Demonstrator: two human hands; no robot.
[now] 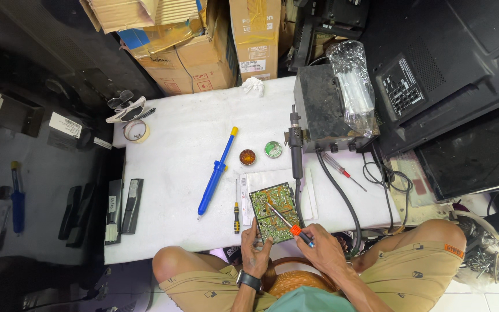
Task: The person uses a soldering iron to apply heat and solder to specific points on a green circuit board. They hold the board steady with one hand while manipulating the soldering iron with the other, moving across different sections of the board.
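Observation:
A green circuit board (274,211) lies near the front edge of the white mat (174,150), on a white sheet. My left hand (256,249) grips the board's near left corner. My right hand (319,246) holds a soldering iron (287,222) with an orange collar, its tip resting on the board's middle. A small yellow-handled screwdriver (236,211) lies just left of the board.
A blue desoldering pump (215,172), two small round tins (247,156) (272,149), a hot-air handle (295,147) and a dark station box (321,110) are on the mat. A red screwdriver (337,168), tape roll (137,131), cardboard boxes (203,52) and black screens (463,86) surround it.

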